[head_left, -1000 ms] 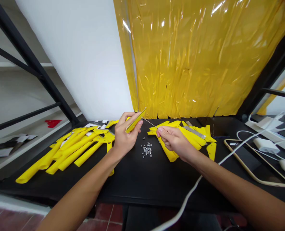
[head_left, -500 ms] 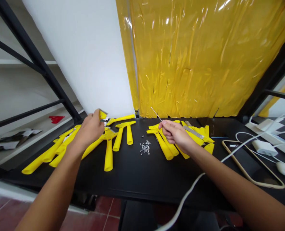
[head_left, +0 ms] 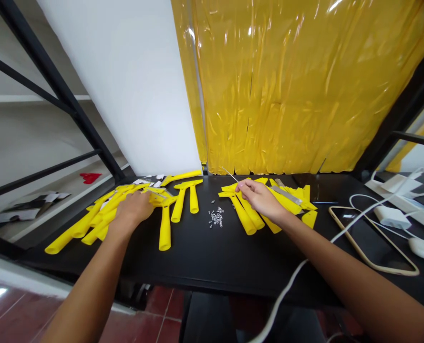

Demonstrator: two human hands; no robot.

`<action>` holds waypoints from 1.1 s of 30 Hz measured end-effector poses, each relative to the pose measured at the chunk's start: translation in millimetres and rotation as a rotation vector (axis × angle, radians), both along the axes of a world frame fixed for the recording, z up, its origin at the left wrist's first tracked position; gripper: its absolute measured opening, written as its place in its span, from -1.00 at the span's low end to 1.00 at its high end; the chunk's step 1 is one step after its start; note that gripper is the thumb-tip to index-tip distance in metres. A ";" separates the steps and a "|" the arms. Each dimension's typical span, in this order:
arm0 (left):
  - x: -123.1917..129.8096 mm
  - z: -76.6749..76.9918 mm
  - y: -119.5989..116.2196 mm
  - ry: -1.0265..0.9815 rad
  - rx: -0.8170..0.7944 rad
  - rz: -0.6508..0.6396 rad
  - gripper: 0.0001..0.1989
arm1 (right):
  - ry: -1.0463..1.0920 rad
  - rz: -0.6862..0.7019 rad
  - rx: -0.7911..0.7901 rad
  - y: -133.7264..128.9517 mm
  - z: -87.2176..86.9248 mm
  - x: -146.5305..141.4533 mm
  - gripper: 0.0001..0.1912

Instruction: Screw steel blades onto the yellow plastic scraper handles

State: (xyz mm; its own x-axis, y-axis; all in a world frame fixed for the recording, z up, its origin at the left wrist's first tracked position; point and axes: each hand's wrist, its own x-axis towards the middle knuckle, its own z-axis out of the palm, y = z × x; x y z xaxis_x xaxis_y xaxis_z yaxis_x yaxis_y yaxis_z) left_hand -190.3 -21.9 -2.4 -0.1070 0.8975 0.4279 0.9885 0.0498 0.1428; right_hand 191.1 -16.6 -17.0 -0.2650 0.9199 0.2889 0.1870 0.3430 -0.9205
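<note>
My left hand (head_left: pixel 135 208) is down at the left pile of yellow scraper-like tools (head_left: pixel 102 216), its fingers curled round a yellow tool with a metal blade; the hand covers most of that tool. My right hand (head_left: pixel 258 197) pinches a thin metal screwdriver (head_left: pixel 229 174), its shaft pointing up and left above the right group of yellow handles (head_left: pixel 245 216). Between the hands, small silver screws (head_left: pixel 216 217) lie loose on the black table (head_left: pixel 197 257). Two short T-shaped yellow tools (head_left: pixel 193 199) rest left of the screws.
On the right lie a phone (head_left: pixel 374 243), a white charger (head_left: pixel 392 216) and white cables, one crossing over my right forearm. A metal blade (head_left: pixel 286 194) rests on the right group. Yellow plastic sheeting (head_left: pixel 286 95) hangs behind; a black frame bar (head_left: pixel 54 85) slants at the left.
My left hand has lowered with the yellow tool from above the left pile onto it. My right hand has barely moved; the screwdriver's tip is slightly lower.
</note>
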 end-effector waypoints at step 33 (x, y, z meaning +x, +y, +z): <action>146.9 25.9 26.4 -0.340 -0.020 -0.656 -0.42 | -1.133 -0.584 -0.251 48.4 14.3 120.9 -0.62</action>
